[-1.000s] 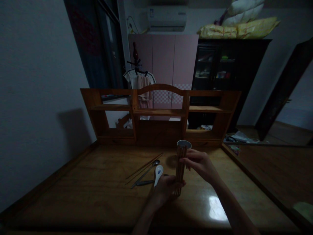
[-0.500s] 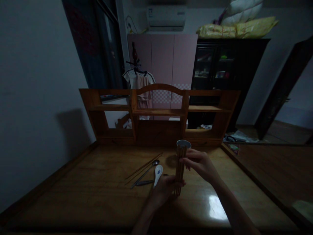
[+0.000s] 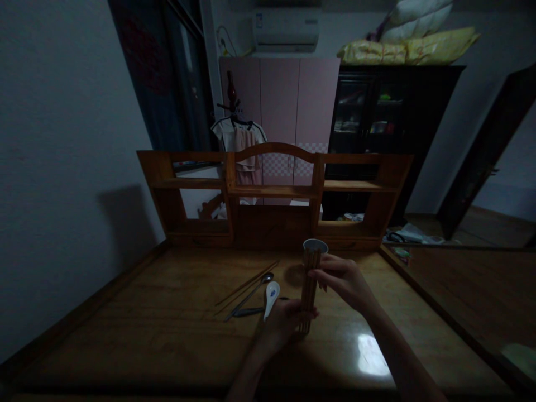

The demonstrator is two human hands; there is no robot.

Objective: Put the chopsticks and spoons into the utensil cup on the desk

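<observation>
A rolled bamboo mat [image 3: 310,285] stands on end on the wooden table [image 3: 167,329]. My left hand [image 3: 282,326] is wrapped round its lower part. My right hand [image 3: 343,279] is closed on its upper part. Just behind the roll's top sits a white cup [image 3: 315,245]. To the left of my left hand lie a white ceramic spoon [image 3: 271,295] with a blue mark, a metal spoon [image 3: 251,295] and a pair of chopsticks [image 3: 247,285].
A wooden shelf unit [image 3: 274,195] stands along the table's far edge. A wall runs along the left. Beyond are a pink wardrobe [image 3: 280,111], a dark cabinet [image 3: 385,123] and hanging clothes [image 3: 240,145]. The room is dim.
</observation>
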